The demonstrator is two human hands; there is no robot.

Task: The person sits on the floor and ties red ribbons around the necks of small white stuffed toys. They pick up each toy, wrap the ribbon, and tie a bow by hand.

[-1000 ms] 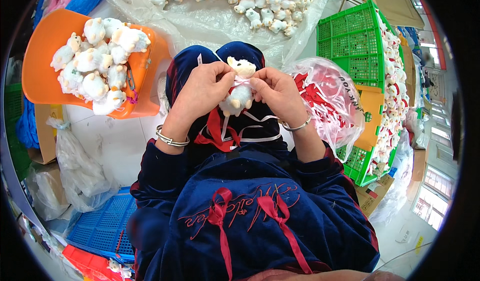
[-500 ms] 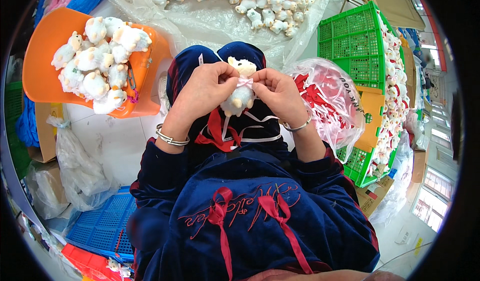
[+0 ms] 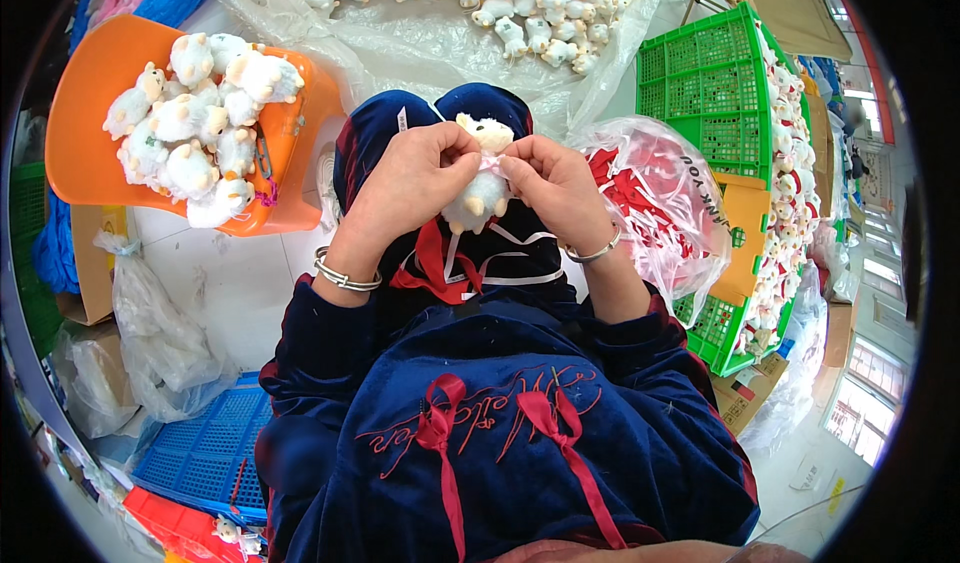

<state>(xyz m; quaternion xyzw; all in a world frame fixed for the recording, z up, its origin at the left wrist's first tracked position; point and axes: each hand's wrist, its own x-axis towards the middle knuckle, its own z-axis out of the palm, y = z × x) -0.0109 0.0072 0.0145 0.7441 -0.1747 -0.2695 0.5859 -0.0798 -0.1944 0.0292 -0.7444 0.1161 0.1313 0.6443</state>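
Observation:
A small plush animal (image 3: 479,198), cream-headed with a pale grey-white body, rests upright over my lap. A pale pink ribbon bow (image 3: 489,164) sits at its neck. My left hand (image 3: 425,175) is closed, thumb and forefinger pinching the ribbon's left side. On the other side, my right hand (image 3: 550,178) pinches the ribbon's right end between thumb and fingers. The fingertips partly cover the bow and the toy's neck. Red ribbon pieces (image 3: 432,263) and thin white ribbon strips (image 3: 520,269) lie across my lap just below the toy.
On my left an orange chair (image 3: 85,113) bears a heap of plush toys (image 3: 185,118) and small scissors (image 3: 263,153). At right are a clear bag of red and white ribbons (image 3: 650,203) and a green crate (image 3: 695,73) beside many finished-looking toys. More toys lie on plastic sheeting (image 3: 400,53) ahead.
My right fingers have shifted slightly left, closer in on the bow. My left hand and the plush toy stay nearly where they were.

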